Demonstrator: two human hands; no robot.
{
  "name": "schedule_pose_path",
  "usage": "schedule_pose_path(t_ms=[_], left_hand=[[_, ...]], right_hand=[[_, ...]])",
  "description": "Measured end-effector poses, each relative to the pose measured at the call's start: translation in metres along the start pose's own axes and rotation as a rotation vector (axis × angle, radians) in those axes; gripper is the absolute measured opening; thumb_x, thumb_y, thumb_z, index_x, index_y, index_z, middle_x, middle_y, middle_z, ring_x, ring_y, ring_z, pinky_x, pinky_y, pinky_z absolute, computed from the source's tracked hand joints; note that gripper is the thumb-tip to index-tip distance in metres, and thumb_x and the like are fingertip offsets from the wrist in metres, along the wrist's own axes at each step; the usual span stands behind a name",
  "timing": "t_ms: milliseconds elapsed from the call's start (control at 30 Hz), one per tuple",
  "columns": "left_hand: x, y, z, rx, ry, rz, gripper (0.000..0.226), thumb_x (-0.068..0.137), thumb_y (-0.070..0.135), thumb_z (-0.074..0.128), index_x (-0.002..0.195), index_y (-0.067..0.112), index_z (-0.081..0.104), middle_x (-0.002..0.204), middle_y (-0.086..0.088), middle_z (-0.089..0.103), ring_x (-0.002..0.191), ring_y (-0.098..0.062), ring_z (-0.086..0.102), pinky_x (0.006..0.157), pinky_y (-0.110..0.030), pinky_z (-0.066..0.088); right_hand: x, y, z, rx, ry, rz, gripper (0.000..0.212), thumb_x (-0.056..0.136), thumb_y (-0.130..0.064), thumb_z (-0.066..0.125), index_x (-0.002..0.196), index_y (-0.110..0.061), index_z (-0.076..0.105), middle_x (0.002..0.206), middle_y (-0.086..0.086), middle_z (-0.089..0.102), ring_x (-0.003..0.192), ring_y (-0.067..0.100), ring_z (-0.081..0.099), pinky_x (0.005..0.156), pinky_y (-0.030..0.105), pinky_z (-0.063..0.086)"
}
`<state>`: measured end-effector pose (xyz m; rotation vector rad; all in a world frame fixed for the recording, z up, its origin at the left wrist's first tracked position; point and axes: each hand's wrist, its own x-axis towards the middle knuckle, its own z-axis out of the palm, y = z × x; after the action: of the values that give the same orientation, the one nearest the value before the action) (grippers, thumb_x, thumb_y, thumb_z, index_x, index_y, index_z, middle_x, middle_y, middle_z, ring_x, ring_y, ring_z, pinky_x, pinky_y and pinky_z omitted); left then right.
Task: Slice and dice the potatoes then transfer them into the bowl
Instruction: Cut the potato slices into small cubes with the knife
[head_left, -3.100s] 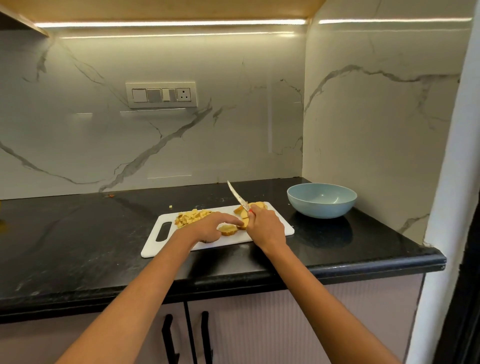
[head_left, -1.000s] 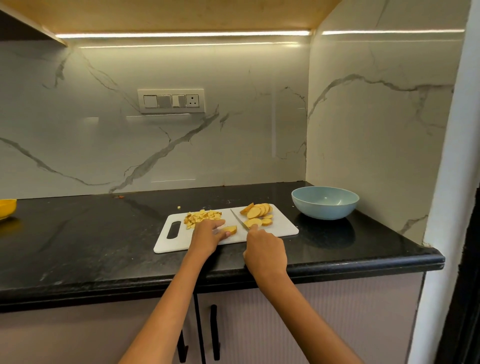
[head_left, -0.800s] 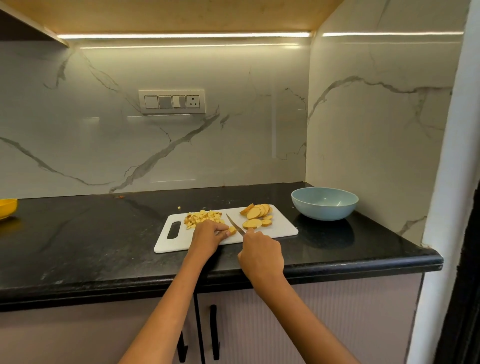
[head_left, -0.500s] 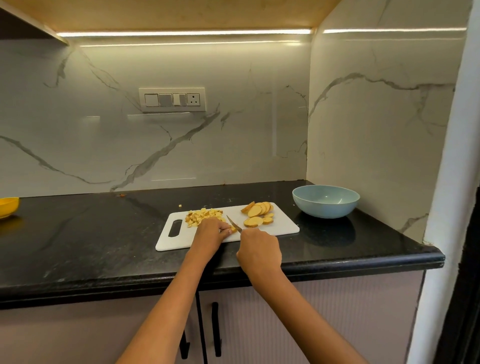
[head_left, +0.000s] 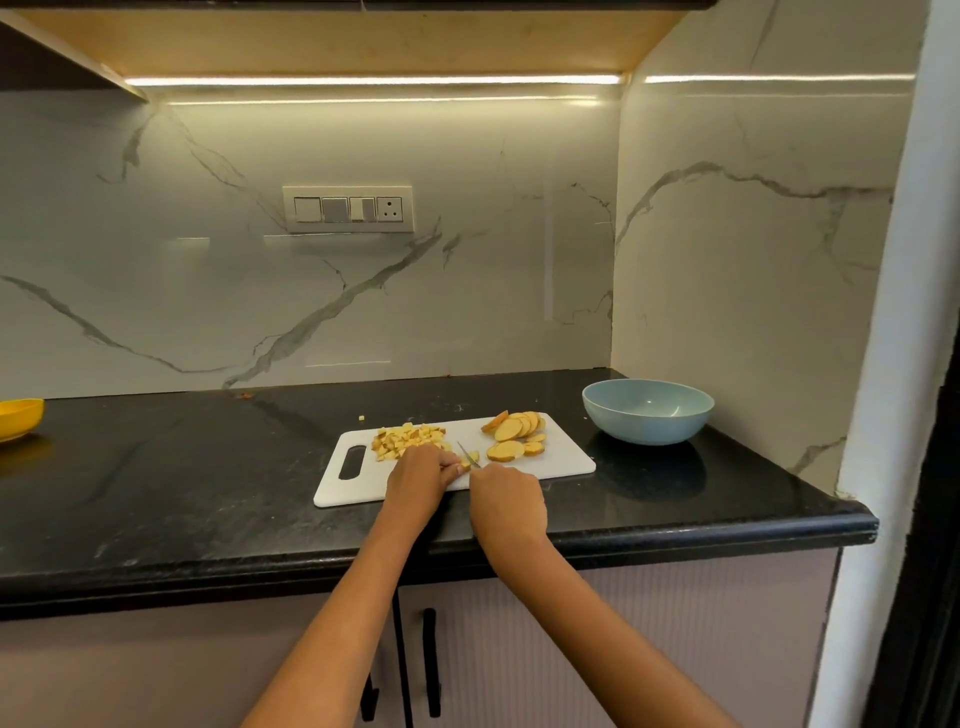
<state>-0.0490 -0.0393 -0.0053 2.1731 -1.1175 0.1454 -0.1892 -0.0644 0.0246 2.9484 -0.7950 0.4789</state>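
Potato piece (head_left: 471, 460) (small, under knife (head_left: 468, 453)) lies between hands.

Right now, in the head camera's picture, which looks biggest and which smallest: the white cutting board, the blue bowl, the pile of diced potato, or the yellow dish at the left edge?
1. white cutting board
2. blue bowl
3. diced potato pile

The yellow dish is cut off by the picture's edge, so I can't rank it.

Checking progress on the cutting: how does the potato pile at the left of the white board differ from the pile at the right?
The left pile is small diced cubes in a loose heap; the right pile is round slices, fanned and overlapping. The left pile lies beside the left hand, the right pile nearer the blue bowl. Both are pale yellow.
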Motion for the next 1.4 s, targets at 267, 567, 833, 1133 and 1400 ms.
schedule_pose_path(t_ms=[267,567,833,1133,1400], left_hand=[[-0.003,-0.005,0.001,-0.091,0.119,-0.018,0.016,0.088,0.016,0.062,0.097,0.008,0.072,0.102,-0.009,0.069,0.101,-0.02,0.059,0.089,-0.03,0.043],[-0.002,-0.004,0.001,-0.066,0.126,0.01,0.015,0.087,0.013,0.062,0.094,0.007,0.074,0.09,-0.004,0.072,0.082,-0.016,0.061,0.069,-0.021,0.036],[-0.002,-0.002,-0.003,-0.032,0.098,0.03,0.015,0.086,0.01,0.061,0.091,0.006,0.075,0.092,-0.012,0.072,0.089,-0.025,0.063,0.074,-0.031,0.045],[-0.002,-0.003,-0.003,-0.027,0.118,-0.001,0.017,0.086,0.013,0.063,0.098,0.007,0.073,0.102,-0.007,0.071,0.095,-0.018,0.062,0.075,-0.021,0.04],[-0.005,-0.001,-0.003,-0.086,0.171,-0.036,0.021,0.088,0.006,0.059,0.106,0.001,0.068,0.111,-0.014,0.067,0.108,-0.025,0.06,0.088,-0.027,0.042]], right_hand=[[-0.006,0.007,0.004,0.154,-0.009,0.098,0.027,0.098,-0.015,0.046,0.123,-0.006,0.049,0.115,0.009,0.059,0.101,0.021,0.061,0.083,0.03,0.049],[-0.008,0.007,0.001,0.105,-0.002,0.038,0.027,0.098,-0.015,0.046,0.122,-0.006,0.051,0.116,0.01,0.058,0.1,0.022,0.06,0.082,0.029,0.047],[0.001,0.001,-0.002,0.059,0.004,0.008,0.025,0.098,-0.012,0.044,0.121,-0.009,0.053,0.116,0.009,0.058,0.102,0.021,0.059,0.077,0.026,0.041],[-0.007,-0.001,0.004,-0.052,-0.008,-0.051,0.024,0.096,-0.007,0.045,0.118,-0.006,0.056,0.113,0.01,0.058,0.099,0.022,0.061,0.068,0.027,0.04],[-0.001,0.005,-0.002,0.062,-0.027,0.036,0.024,0.097,-0.009,0.044,0.118,-0.006,0.055,0.113,0.01,0.06,0.1,0.022,0.061,0.079,0.029,0.046]])
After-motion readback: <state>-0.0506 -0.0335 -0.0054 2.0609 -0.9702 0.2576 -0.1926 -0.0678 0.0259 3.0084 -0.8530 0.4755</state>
